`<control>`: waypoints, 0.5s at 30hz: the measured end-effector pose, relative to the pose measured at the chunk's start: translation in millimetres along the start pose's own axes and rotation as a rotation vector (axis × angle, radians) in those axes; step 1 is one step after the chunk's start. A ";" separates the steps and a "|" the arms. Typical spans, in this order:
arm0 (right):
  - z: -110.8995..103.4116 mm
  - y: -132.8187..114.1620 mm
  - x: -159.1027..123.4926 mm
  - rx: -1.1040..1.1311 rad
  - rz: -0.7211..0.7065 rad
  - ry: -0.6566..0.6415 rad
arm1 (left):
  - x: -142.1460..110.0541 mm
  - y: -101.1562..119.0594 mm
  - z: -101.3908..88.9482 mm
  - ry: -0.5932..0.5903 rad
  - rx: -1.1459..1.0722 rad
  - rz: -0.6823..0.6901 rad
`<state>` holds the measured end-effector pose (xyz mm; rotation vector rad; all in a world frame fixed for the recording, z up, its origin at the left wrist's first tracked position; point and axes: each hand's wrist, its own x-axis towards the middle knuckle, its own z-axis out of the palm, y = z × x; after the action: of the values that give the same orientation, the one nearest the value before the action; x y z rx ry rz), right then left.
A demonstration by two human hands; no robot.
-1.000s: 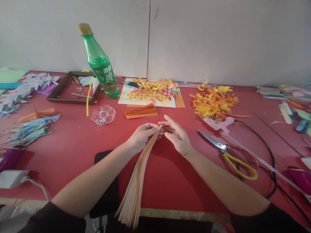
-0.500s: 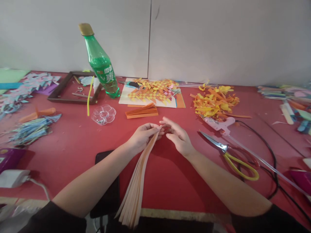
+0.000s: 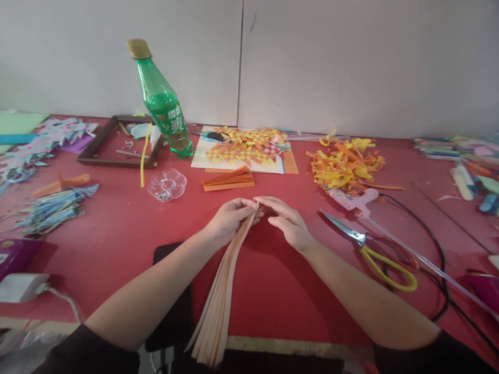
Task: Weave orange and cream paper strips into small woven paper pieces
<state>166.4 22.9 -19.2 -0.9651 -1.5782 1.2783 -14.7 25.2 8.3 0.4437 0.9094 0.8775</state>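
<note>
Pinching long, pale-orange paper strips [image 3: 221, 296] by their far end, the left hand [image 3: 233, 221] is needing even pressure, the right hand [image 3: 290, 223], thumb and fingers parted, hovering beside.

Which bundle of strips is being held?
The long pale peach bundle, pinched in the left hand; the darker orange bundle and blue bundle lie on the red table.

I see a pale grey wall [image 3: 351, 62], split by a dark vertical seam [image 3: 240, 62], behind the red desk [image 3: 288, 291].
</note>
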 end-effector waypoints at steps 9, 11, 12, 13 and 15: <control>1.7 1.6 -0.2 -0.029 -0.013 0.061 | 1.6 -1.3 -1.2 -0.008 0.001 0.007; 2.2 1.0 -0.1 -0.062 -0.023 0.007 | 1.4 -2.1 -1.0 -0.015 0.007 0.002; 2.3 0.6 -0.1 -0.061 -0.020 0.006 | 1.3 -2.5 -0.8 -0.018 0.009 0.001; 2.4 0.2 0.0 -0.045 -0.014 0.030 | 1.1 -2.7 -0.5 -0.020 0.010 0.003; 2.3 -0.5 0.3 -0.029 -0.010 0.067 | 1.0 -3.1 0.0 -0.020 0.010 0.013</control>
<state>164.1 22.3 -18.9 -1.0064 -1.5521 1.2073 -12.9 24.2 5.7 0.4673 0.8937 0.8793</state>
